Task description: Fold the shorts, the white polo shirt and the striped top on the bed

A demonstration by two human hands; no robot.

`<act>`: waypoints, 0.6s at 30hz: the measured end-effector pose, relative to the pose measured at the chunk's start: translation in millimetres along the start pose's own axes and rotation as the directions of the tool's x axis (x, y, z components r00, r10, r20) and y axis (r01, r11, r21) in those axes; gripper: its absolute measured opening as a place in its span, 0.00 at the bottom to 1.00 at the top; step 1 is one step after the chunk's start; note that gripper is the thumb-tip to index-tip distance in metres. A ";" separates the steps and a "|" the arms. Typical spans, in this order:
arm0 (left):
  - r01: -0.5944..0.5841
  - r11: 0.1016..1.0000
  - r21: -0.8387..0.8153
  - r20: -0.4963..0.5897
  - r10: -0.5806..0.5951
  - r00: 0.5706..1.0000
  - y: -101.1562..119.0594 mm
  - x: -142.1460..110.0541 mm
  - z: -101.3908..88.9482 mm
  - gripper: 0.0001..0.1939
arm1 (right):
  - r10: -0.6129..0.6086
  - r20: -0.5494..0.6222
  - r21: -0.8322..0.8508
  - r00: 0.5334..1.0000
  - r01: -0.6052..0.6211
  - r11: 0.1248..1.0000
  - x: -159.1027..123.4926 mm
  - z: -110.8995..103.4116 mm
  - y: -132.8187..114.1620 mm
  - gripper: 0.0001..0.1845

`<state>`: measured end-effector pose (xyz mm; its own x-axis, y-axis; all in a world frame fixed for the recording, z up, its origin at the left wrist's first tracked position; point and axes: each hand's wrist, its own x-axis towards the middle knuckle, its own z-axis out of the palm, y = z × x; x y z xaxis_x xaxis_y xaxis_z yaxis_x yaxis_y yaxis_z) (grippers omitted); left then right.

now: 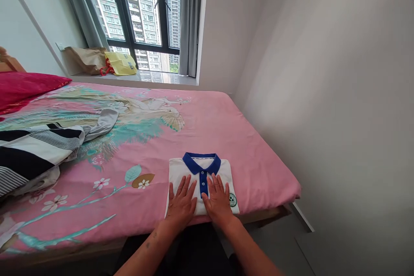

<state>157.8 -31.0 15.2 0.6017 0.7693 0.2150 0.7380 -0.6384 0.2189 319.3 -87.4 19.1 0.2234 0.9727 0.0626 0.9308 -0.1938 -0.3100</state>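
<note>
A white polo shirt with a blue collar and blue button placket lies folded into a neat rectangle at the near edge of the bed. A round green badge sits on its lower right. My left hand rests flat on the left half of the shirt, fingers stretched out. On the other side of the placket, my right hand also lies flat with its fingers spread. Both palms touch the fabric, and neither hand grips anything. The lower part of the shirt is partly hidden under my hands.
The bed has a pink flowered sheet. Black, white and striped clothing lies in a loose heap at the left, before a red pillow. A brown paper bag and a yellow bag stand on the windowsill. A wall rises at right.
</note>
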 end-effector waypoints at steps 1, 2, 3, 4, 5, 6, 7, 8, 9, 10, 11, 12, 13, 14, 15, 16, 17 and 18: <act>-0.031 1.000 -0.003 -0.001 0.031 1.000 1.1 -3.5 1.5 0.27 | -0.051 0.004 0.004 0.999 0.051 0.999 -3.8 2.4 -4.0 0.31; -0.050 0.999 -0.008 0.011 0.050 0.999 1.8 -6.9 3.7 0.27 | -0.092 0.018 0.009 0.996 0.092 0.996 -6.8 5.1 -7.3 0.30; -0.051 0.999 -0.014 0.029 0.051 0.998 2.3 -9.7 6.3 0.27 | -0.113 0.038 0.012 0.993 0.113 0.994 -8.6 7.5 -9.8 0.29; -0.038 0.999 -0.019 0.049 0.039 0.998 2.5 -11.6 8.5 0.26 | -0.117 0.055 0.012 0.992 0.116 0.993 -9.3 9.0 -11.4 0.29; -0.026 0.999 -0.023 0.068 0.028 0.997 2.8 -12.6 10.1 0.26 | -0.109 0.062 0.009 0.992 0.109 0.994 -9.4 9.2 -12.6 0.29; -0.019 0.999 -0.027 0.080 0.021 0.997 2.9 -13.3 10.7 0.26 | -0.099 0.063 0.005 0.993 0.099 0.995 -9.9 8.2 -13.6 0.29; -0.014 0.999 -0.032 0.087 0.017 0.996 3.1 -14.2 10.4 0.27 | -0.085 0.057 0.003 0.995 0.085 0.996 -11.7 6.4 -14.8 0.28; -0.010 0.999 -0.037 0.090 0.013 0.996 3.1 -16.5 9.3 0.27 | -0.071 0.040 0.000 0.997 0.071 0.998 -16.1 4.6 -16.4 0.28; 0.005 0.999 -0.038 0.084 -0.002 0.996 2.7 -21.2 7.9 0.27 | -0.064 0.007 -0.003 0.998 0.064 0.998 -24.0 4.0 -18.7 0.28; 0.035 0.999 -0.033 0.064 -0.033 0.997 1.8 -29.2 6.7 0.27 | -0.070 -0.039 -0.009 0.997 0.070 0.998 -35.8 5.7 -21.7 0.28; 0.075 0.997 -0.023 0.030 -0.075 0.997 0.4 -41.1 6.3 0.27 | -0.094 -0.086 -0.020 0.992 0.093 0.995 -51.5 10.4 -25.0 0.27; 0.117 0.993 -0.012 -0.013 -0.117 0.993 -1.6 -57.0 7.0 0.27 | -0.126 -0.127 -0.036 0.984 0.122 0.992 -70.2 18.3 -28.4 0.27; 0.152 0.988 -0.002 -0.057 -0.152 0.987 -4.0 -76.6 9.1 0.28 | -0.176 -0.142 -0.058 0.974 0.170 0.984 -90.8 29.2 -31.2 0.27; 0.177 0.984 0.005 -0.090 -0.176 0.980 -6.2 -98.8 12.5 0.30 | -0.208 -0.116 -0.079 0.971 0.200 0.977 -111.7 41.9 -33.3 0.27; 0.185 0.983 0.005 -0.094 -0.184 0.978 -8.0 -122.4 17.0 0.32 | -0.174 -0.076 -0.098 0.982 0.167 0.981 -131.2 55.2 -34.3 0.27; 0.174 0.985 -0.003 -0.051 -0.174 0.983 -8.9 -145.7 22.2 0.33 | -0.135 -0.004 -0.118 0.991 0.133 0.984 -148.0 67.7 -34.5 0.26; 0.146 0.989 -0.024 0.045 -0.145 0.988 -8.8 -167.2 27.4 0.32 | -0.101 0.062 -0.136 0.993 0.109 0.985 -161.3 78.2 -34.3 0.25; 0.113 0.992 -0.051 0.172 -0.103 0.980 -7.7 -185.6 32.2 0.28 | -0.069 0.107 -0.152 0.992 0.085 0.985 -170.7 85.8 -34.2 0.25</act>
<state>50.2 -167.9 -57.0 0.5663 0.8238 0.0246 0.7847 -0.5480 0.2898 224.5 -235.9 -62.4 0.1266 0.9918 -0.0185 0.9794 -0.1280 -0.1561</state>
